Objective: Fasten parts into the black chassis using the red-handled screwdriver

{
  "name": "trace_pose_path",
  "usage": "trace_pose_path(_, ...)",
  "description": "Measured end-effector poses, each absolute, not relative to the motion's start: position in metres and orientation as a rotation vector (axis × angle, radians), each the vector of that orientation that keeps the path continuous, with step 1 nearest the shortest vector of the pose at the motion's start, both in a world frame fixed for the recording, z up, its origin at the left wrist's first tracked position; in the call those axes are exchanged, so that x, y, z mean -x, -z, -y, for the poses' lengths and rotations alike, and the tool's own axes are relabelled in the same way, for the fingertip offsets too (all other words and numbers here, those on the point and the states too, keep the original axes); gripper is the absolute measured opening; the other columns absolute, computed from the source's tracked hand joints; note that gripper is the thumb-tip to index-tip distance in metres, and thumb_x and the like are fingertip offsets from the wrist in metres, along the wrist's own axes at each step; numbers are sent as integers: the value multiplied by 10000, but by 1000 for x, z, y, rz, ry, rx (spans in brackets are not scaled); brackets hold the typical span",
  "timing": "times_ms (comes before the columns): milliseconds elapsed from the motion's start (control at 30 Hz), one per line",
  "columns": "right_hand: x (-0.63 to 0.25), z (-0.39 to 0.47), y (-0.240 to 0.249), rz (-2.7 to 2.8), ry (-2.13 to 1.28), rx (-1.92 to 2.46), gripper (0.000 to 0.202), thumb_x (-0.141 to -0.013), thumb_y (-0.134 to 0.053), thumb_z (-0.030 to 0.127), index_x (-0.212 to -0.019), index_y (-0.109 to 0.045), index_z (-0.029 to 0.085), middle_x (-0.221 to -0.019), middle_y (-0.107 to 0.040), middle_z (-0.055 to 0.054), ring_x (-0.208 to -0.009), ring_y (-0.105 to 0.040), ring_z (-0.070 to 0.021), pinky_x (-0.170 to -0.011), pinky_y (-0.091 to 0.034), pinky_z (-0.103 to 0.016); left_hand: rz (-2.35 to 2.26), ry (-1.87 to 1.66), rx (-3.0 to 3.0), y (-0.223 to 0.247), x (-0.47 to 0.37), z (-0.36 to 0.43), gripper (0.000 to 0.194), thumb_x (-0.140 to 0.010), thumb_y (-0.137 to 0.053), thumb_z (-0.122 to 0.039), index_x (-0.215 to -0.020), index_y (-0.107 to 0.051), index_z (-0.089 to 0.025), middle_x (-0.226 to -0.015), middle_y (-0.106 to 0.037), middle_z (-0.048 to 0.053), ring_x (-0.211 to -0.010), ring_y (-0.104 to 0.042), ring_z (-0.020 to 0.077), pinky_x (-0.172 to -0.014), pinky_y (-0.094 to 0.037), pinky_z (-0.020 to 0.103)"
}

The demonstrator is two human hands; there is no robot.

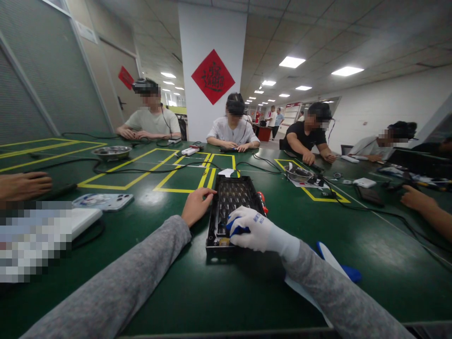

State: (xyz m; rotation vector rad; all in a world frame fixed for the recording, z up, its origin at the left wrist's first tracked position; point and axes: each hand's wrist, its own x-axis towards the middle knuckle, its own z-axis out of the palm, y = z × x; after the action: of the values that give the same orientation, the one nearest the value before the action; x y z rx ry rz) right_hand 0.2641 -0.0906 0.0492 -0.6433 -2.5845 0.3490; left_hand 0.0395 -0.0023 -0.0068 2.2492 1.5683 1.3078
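A long black metal case lies in front of me on the green table, its inside showing rows of small shiny pieces. My bare left hand is closed at its left wall, with fingertips on the rim. Over the case's near right part is my right hand, in a white glove with blue palm coating. Its fingers curl down into the case, and whatever lies under them is hidden. A small yellowish part shows at the near end. Red handles stick out along the case's right side.
Another white-and-blue glove lies partly beneath my right forearm. To the left are a phone and a metal bowl; a second bowl stands at the right. Black cables cross the table. Several people sit around it.
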Motion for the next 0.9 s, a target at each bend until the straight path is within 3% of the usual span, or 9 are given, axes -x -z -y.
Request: trace_pose_path(900, -265, 91, -48, 2559, -297, 664, 65, -722, -652, 241, -743, -668, 182, -916, -622, -47, -930, -539, -168, -853, -432, -317, -1540, -1302, -2229, 9, -39, 0, 278, -836, -422, -285, -933, -669, -203, -967, -671, 32, -887, -591, 183, -815, -450, 306)
